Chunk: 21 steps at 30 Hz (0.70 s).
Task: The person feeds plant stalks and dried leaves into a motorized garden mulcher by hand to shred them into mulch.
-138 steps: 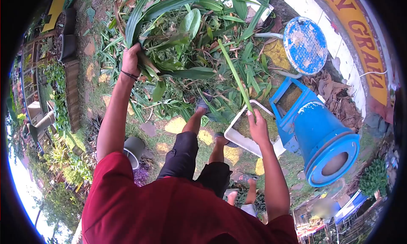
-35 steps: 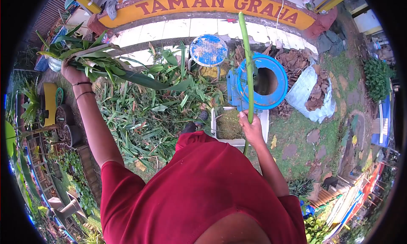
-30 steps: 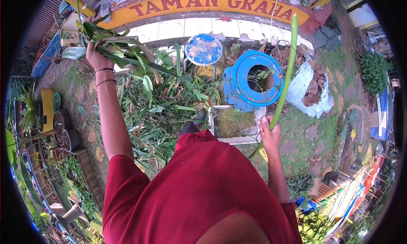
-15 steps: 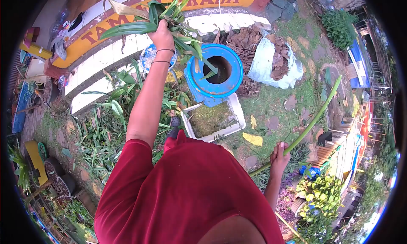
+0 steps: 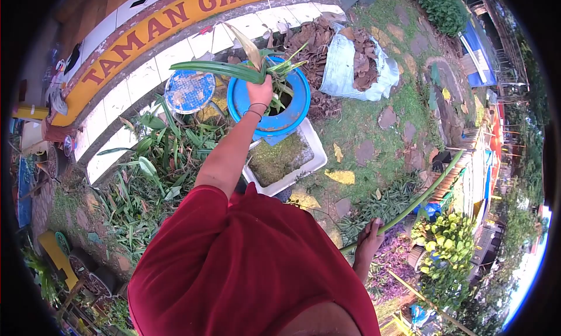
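Loading step, seemingly: left hand (image 5: 260,93) clutches leaves (image 5: 234,71) at bin (image 5: 300,101) mouth, upper centre; right hand (image 5: 369,240) grasps stalk (image 5: 422,196), lower right. Overhanging blades call for tucking inward.

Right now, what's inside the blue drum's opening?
Leaves in the left hand seem to dip into the blue drum beside dark space. Hand and leaves cover the rest; the bottom can't be seen.

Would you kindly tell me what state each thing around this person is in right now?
Left hand, closed around leaves
Right hand, closed around stalk
Leaves, bunched, over the bin's opening
Stalk, green, whole along its visible length
Bin, upright, open
Stool, upright, top blotched
Tray, uncovered, greenish-brown matter inside
Sack, open, brown leaves inside
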{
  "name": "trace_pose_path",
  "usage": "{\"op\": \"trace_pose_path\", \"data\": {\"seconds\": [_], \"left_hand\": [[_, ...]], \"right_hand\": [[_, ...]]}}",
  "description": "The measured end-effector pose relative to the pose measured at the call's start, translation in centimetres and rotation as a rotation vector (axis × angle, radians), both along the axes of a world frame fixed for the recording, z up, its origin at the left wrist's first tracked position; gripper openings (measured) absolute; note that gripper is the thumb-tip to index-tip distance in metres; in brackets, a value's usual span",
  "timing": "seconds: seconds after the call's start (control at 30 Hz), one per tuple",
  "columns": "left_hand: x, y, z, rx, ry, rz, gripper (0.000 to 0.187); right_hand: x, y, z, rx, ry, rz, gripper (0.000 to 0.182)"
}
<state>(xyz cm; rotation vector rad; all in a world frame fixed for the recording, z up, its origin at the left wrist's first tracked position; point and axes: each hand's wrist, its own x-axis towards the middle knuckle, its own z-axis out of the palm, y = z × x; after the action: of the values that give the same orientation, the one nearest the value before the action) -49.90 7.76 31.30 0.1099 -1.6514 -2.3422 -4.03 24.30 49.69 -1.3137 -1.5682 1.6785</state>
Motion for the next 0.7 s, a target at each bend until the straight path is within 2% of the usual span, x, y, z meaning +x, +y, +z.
{"op": "trace_pose_path", "data": {"seconds": [0.03, 0.1, 0.2, 0.27, 0.33, 0.37, 0.4, 0.47, 0.5, 0.63, 0.7], "left_hand": [[0.5, 0.1, -1.4, -0.001, -0.001, 0.001, 0.018], [1.1, 0.0, -3.5, -0.253, -0.07, -0.105, 0.022], [1.0, 0.2, -5.3, -0.314, 0.002, -0.055, 0.027], [0.6, -0.2, -5.7, -0.289, -0.059, -0.133, 0.031], [0.2, -0.4, -5.8, -0.61, -0.129, -0.235, 0.035], [-0.9, -0.3, -8.4, -0.693, -0.07, -0.333, 0.038], [-0.6, -0.4, -7.7, -0.693, -0.072, -0.335, 0.038], [-0.2, -0.8, -5.2, -0.83, 0.218, -0.199, 0.041], [-0.3, -1.3, -5.3, -0.617, 0.071, -0.345, 0.036], [-0.5, -3.4, -4.9, -0.505, -0.109, -0.463, 0.027], [-0.6, -4.2, -4.2, -0.537, -0.067, -0.45, 0.026]], "right_hand": [[0.0, -0.1, -0.1, -0.004, -0.001, -0.006, 0.024], [-0.2, -0.2, -0.2, -0.002, -0.012, -0.003, 0.024], [-0.6, -0.9, -0.6, -0.009, -0.017, 0.0, 0.024], [-0.8, -1.1, -1.1, -0.018, -0.011, 0.003, 0.024], [-0.8, -1.2, -1.6, -0.05, -0.028, 0.013, 0.024], [-0.9, -1.3, -1.7, -0.047, -0.021, 0.021, 0.023], [-0.9, -1.4, -1.7, -0.047, -0.023, 0.02, 0.023], [-1.2, -1.3, -1.7, -0.05, -0.054, 0.029, 0.023], [-1.2, -1.3, -1.7, -0.049, -0.053, 0.03, 0.023], [-1.4, -0.5, -2.4, -0.035, -0.035, 0.04, 0.023], [-1.6, -0.5, -2.6, -0.037, -0.037, 0.045, 0.023]]}}
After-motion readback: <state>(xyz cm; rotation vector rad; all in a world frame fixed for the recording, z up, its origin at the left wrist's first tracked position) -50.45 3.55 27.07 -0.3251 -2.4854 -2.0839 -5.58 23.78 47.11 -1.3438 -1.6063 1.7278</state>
